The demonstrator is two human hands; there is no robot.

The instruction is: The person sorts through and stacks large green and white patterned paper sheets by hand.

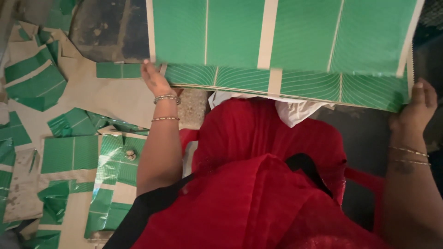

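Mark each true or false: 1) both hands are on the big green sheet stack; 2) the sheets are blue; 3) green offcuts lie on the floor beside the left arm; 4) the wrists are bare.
1) True: the left hand and the right hand grip opposite ends of the green sheet stack.
2) False: they are green with pale strips between panels.
3) True: green offcuts lie scattered there on brown paper.
4) False: thin bangles circle the left wrist, and the right wrist has some too.
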